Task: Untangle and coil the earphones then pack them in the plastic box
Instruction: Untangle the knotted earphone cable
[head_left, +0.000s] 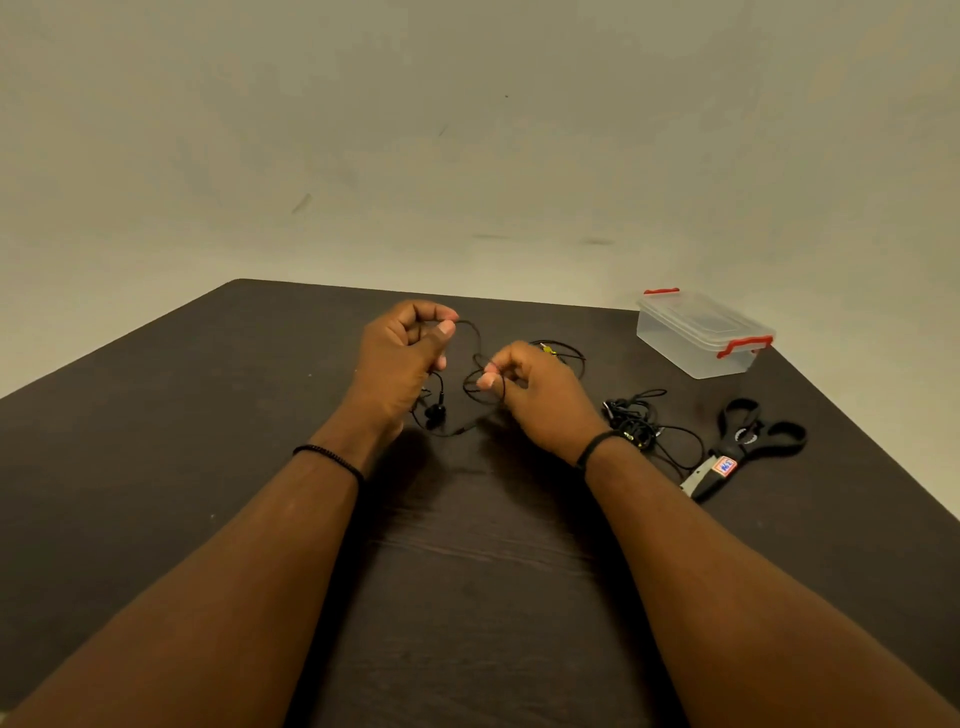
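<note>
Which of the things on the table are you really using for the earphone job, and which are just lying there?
For the job:
- black earphone cable, pinched by the left hand and the right hand
- tangled bundle of earphones, waiting on the table
- plastic box with red clips, lid on

Just lying about:
- black scissors, beside the bundle

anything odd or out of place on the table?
Only the scissors at right: nothing in packing earphones needs them. A second tangled earphone bundle lies beside them, untouched. The plastic box is latched shut.
</note>
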